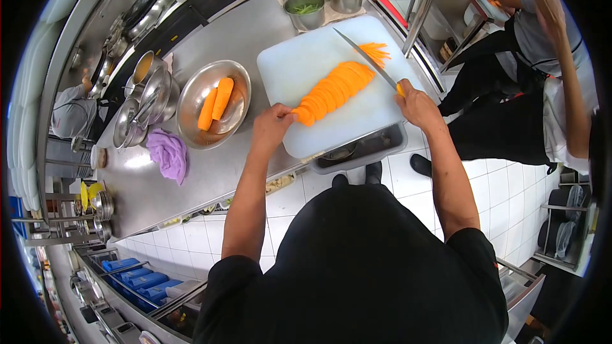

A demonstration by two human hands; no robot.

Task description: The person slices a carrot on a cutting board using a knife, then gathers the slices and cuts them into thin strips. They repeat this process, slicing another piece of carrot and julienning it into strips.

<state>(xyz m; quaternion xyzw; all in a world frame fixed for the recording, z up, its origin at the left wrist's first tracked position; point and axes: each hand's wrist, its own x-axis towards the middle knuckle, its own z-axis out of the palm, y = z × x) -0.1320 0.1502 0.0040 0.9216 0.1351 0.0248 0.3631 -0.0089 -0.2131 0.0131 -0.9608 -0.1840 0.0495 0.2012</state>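
Note:
A row of overlapping carrot slices [335,92] lies slantwise across the white cutting board [280,64]. At the row's near left end, my left hand [273,126] has its fingers pinched on the last carrot slices. My right hand [421,107] is closed round the yellow handle of a kitchen knife [366,57]. The blade points away to the upper left, over the board and just right of the row. Beyond the blade, a small pile of carrot strips [375,53] rests near the board's far right edge.
Left of the board, a steel bowl [185,105] holds two peeled carrots [223,98], beside a purple cloth [167,155]. Steel containers of cut vegetables [305,11] stand behind the board. A grey bin [389,141] sits below its front edge. Another person [510,102] stands to the right.

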